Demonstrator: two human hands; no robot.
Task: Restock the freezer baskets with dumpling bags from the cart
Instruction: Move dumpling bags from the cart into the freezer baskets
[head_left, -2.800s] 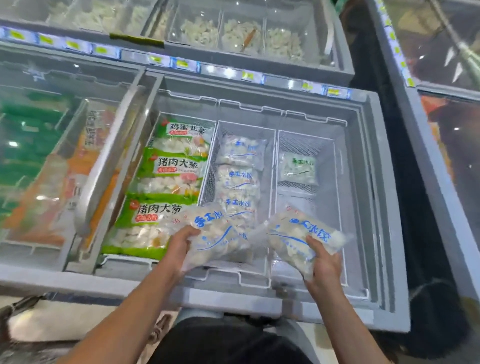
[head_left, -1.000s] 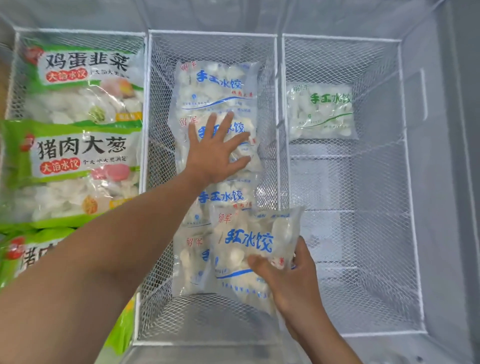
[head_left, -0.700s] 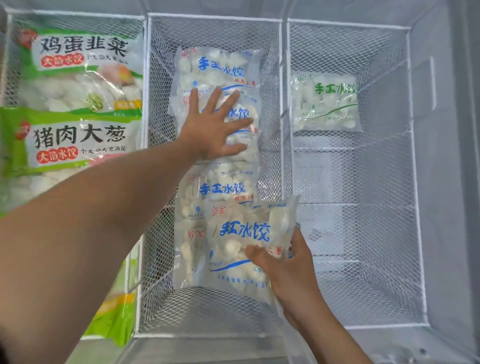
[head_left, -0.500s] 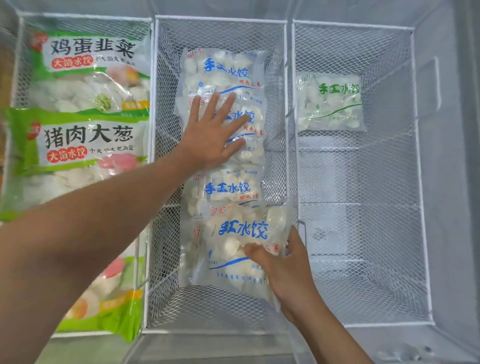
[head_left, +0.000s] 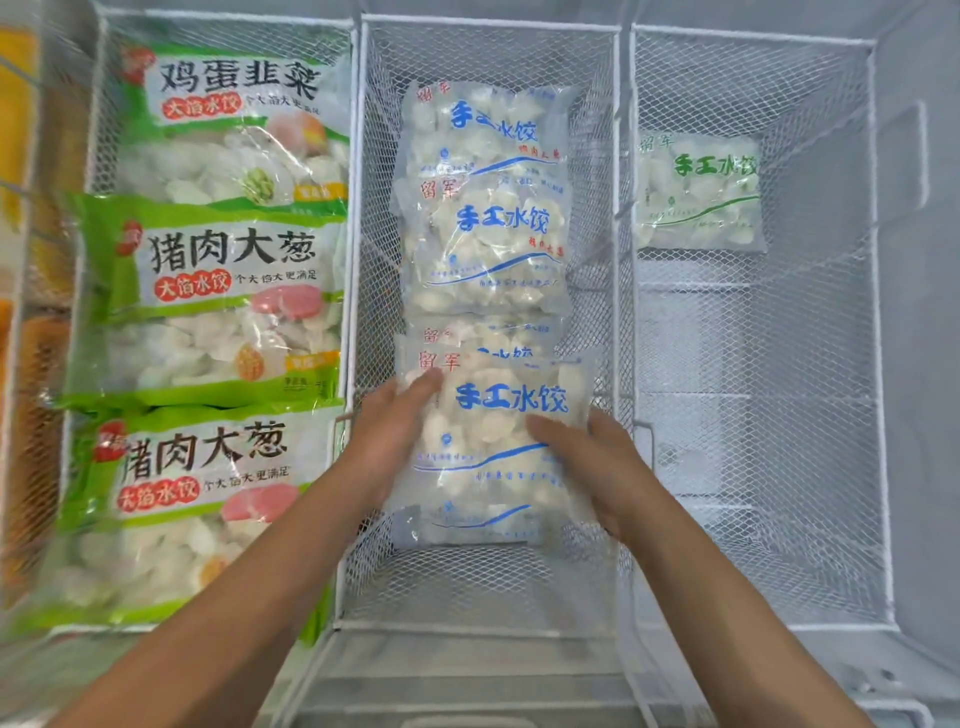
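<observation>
Inside the middle basket (head_left: 488, 587), both hands touch the nearest dumpling bag (head_left: 498, 447).

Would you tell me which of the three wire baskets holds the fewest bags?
The right-hand basket: it holds a single green-lettered bag at its far end, while the other two hold several.

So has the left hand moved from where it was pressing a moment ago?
Yes. The left hand has come down the middle basket toward its near end, onto the nearest bag.
</observation>
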